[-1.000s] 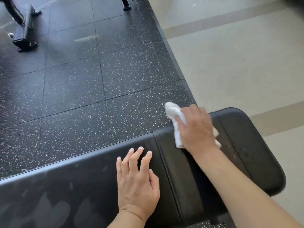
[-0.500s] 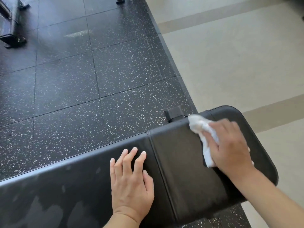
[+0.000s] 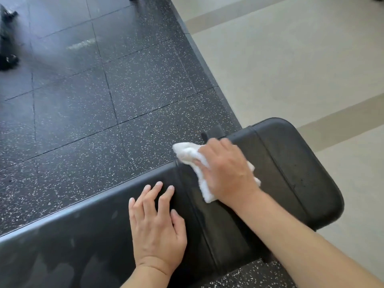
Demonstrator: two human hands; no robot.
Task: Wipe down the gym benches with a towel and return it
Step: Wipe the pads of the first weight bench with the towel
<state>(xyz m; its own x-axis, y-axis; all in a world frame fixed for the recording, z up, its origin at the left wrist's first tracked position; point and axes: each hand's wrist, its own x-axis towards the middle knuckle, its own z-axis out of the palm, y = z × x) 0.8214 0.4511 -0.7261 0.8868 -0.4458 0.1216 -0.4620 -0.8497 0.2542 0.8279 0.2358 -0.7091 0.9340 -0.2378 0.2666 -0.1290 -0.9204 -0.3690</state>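
A black padded gym bench [image 3: 295, 173] runs across the lower part of the head view, with a seam between its long pad and its shorter end pad. My right hand [image 3: 226, 171] presses a crumpled white towel [image 3: 193, 159] flat on the end pad, close to the seam and the far edge. The towel sticks out past my fingers to the left and below my palm. My left hand [image 3: 158, 223] lies flat on the long pad just left of the seam, fingers spread, holding nothing. Faint damp streaks show on the long pad at lower left.
Black speckled rubber floor tiles [image 3: 104, 100] lie beyond the bench. A beige hard floor [image 3: 291, 59] with tan stripes begins to the right. Dark equipment feet [image 3: 8, 59] stand at the far left edge.
My right hand has slid the towel back to the left, from the middle of the end pad toward the seam. My left hand has stayed in place.
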